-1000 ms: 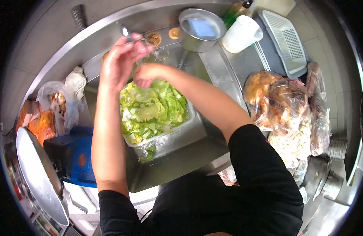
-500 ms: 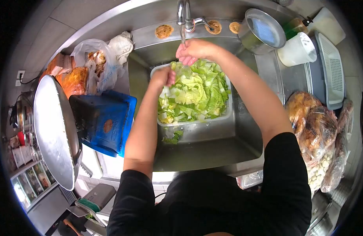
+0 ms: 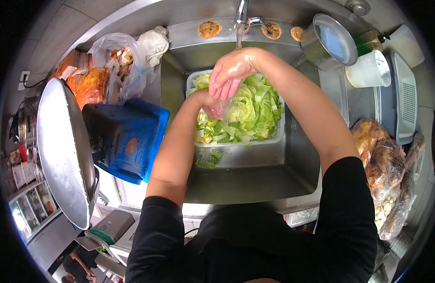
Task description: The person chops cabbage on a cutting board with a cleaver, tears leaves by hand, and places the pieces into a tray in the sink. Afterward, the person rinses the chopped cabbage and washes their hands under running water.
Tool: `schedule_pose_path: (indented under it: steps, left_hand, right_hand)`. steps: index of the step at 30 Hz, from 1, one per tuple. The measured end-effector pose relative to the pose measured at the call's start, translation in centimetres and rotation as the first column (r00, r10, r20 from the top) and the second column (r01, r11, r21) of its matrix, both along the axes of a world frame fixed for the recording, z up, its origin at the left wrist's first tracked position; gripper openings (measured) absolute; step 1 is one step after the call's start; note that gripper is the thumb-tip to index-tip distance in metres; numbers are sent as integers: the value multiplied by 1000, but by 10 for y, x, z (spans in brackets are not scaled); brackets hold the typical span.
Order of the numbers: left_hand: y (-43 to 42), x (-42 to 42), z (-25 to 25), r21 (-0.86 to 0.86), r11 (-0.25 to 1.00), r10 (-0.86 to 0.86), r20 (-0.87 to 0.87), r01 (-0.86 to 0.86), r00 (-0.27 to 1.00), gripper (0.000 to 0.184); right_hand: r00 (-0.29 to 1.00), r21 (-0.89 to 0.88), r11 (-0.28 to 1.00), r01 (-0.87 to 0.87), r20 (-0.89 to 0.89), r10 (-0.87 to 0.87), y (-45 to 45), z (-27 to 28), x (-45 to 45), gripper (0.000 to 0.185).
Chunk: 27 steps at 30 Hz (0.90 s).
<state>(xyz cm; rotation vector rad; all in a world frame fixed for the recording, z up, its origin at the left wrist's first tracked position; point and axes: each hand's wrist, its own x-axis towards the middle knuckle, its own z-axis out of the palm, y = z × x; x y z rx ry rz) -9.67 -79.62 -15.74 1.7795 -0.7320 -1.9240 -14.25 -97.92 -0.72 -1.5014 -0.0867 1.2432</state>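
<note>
Water runs from the faucet (image 3: 241, 14) onto my right hand (image 3: 231, 73), which hangs wet under the stream with its fingers slightly apart and nothing in them. Just below and left of it, my left hand (image 3: 213, 106) is over the left part of the cut lettuce (image 3: 255, 111); its fingers are partly hidden and blurred by water. The lettuce fills a white tray (image 3: 274, 139) inside the metal sink (image 3: 246, 181). Some loose green leaves (image 3: 209, 159) lie on the sink bottom below the tray.
A blue bin (image 3: 132, 141) and a large metal lid (image 3: 64, 151) stand at the left, below bagged food (image 3: 125, 63). On the right are a metal pot (image 3: 328, 42), a white container (image 3: 369, 70), a grey basket (image 3: 407, 101) and wrapped meat (image 3: 385, 162).
The view has shifted back toward the sink's front, showing the faucet. From near the faucet handle, my hands have come together over the lettuce, the right one now under the water.
</note>
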Motion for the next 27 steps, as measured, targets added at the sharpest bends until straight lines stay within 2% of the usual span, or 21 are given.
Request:
schedule_pose_path:
  steps: [1, 3, 4, 6, 7, 9, 10, 12, 13, 14, 16, 17, 18, 19, 23, 25, 26, 27]
  left_hand:
    - [1, -2, 4, 4, 1000, 3, 1, -3, 1000, 32]
    - [1, -3, 10, 344, 936, 9, 178, -71, 984, 25]
    - [3, -2, 4, 344, 936, 11, 181, -74, 983, 25]
    - [8, 1, -7, 295, 946, 33, 332, -137, 943, 20]
    - [9, 4, -12, 294, 946, 35, 332, -138, 943, 20]
    - [11, 9, -18, 110, 974, 128, 446, -196, 886, 15]
    - [9, 7, -5, 110, 974, 130, 447, -198, 885, 15]
    - [5, 5, 20, -259, 949, 299, 551, -181, 779, 14]
    - [7, 14, 5, -195, 963, 259, 491, -184, 832, 20]
    - [8, 17, -10, -195, 963, 259, 492, -185, 831, 20]
    - [7, 15, -10, -171, 937, 349, 430, -305, 832, 20]
    - [7, 15, -11, -171, 937, 349, 431, -305, 832, 20]
    - [7, 15, -8, -141, 906, 422, 376, -399, 825, 19]
    - [7, 14, -6, -105, 866, 495, 323, -489, 807, 21]
    - [10, 8, -4, -28, 919, 388, 254, -394, 886, 23]
    - [12, 0, 5, 46, 928, 367, 61, -370, 928, 24]
    - [9, -3, 10, 45, 928, 367, 61, -370, 928, 24]
    - [7, -4, 10, -68, 908, 419, 71, -414, 905, 25]
  right_hand:
    - [1000, 4, 1000, -3, 1, 3, 2, -3, 0, 34]
    - [1000, 33, 999, 20, -13, -20, 3, -6, -2, 36]
    - [1000, 34, 999, 18, -10, -17, 4, -7, -2, 36]
    - [994, 78, 992, 102, 15, -104, 5, -12, -4, 37]
    - [995, 76, 992, 101, 16, -102, 5, -15, -4, 37]
    - [977, 105, 976, 189, 76, -198, 7, -21, -2, 38]
    - [978, 105, 977, 187, 76, -196, 8, -23, -2, 38]
    - [928, 102, 938, 332, 144, -345, 10, -25, -1, 38]
    - [928, 104, 938, 331, 145, -344, 11, -26, -2, 38]
    - [902, 113, 915, 386, 161, -401, 12, -27, -3, 37]
    - [872, 125, 890, 439, 176, -456, 13, -34, -4, 37]
    - [828, 146, 846, 513, 175, -533, 16, -39, -6, 36]
    - [777, 167, 795, 583, 172, -606, 17, -40, -8, 35]
    - [776, 167, 795, 583, 173, -606, 17, -40, -9, 35]
    - [849, 79, 860, 504, 135, -510, 13, -43, -14, 34]
    - [882, 47, 889, 455, 116, -457, 7, -49, -13, 34]
    - [849, 47, 862, 505, 153, -506, 4, -52, -11, 33]
    - [813, 47, 832, 553, 191, -551, 2, -51, -11, 33]
